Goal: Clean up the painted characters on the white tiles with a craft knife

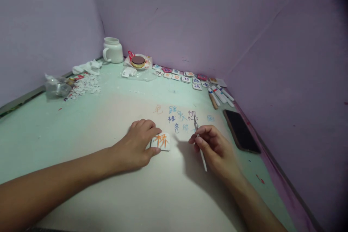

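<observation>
Left forearm (62, 181) and right forearm (254, 203) lie nearest, coming in from 8 and 4 o'clock around a small white tile (164, 143), which is the centre of the clock here. It lies flat on the counter (136, 199), its orange character face up. Left hand (140, 143) grips it narrowly, thumb on the near edge and forefinger on the far, probably so it cannot slide while most of its face shows. Right hand (212, 145), at 3 o'clock, pinches a slim white tool (203, 161) between thumb and fingers like a pen, a hold that suits fine control. Its tip points toward 12 over the handwritten characters (182, 117) at 1 o'clock; whether it touches the counter, I cannot tell. Other lettered tiles (186, 79) sit far off toward 1, and pens (219, 96) at 2, perhaps to leave elbow room. A phone (241, 130) lies at 3, beyond the right hand. White scraps (84, 88) are heaped at 10, a mug (115, 53) behind at 11, both well apart from the hands.
</observation>
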Tool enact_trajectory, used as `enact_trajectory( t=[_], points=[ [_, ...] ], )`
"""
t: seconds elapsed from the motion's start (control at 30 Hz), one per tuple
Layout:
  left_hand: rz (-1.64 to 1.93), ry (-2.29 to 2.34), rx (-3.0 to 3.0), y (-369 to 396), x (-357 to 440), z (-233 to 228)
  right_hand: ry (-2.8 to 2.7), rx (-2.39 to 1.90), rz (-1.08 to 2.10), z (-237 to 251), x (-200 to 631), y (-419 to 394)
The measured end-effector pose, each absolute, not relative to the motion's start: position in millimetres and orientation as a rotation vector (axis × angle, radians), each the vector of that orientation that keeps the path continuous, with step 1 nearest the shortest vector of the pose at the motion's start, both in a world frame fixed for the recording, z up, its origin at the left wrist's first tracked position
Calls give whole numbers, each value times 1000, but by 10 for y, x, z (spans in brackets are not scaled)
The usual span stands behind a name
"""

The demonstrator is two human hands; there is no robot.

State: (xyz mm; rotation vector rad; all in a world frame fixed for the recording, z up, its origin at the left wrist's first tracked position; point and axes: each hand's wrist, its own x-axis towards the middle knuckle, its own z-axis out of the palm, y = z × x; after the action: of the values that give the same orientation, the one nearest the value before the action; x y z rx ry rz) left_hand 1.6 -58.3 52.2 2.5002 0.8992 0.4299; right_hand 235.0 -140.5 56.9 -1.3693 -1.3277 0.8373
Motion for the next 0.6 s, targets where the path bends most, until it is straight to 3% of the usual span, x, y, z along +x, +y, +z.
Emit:
enact_trajectory(
  t=[0.27, 0.6],
  points=[
    [436, 946, 2504, -593, 54, 552, -1831, -1757, 366, 664, 2342, -1467],
    [391, 906, 2532, -627, 149, 560, -2063, -1739, -52, 661, 2117, -1530]
  ],
)
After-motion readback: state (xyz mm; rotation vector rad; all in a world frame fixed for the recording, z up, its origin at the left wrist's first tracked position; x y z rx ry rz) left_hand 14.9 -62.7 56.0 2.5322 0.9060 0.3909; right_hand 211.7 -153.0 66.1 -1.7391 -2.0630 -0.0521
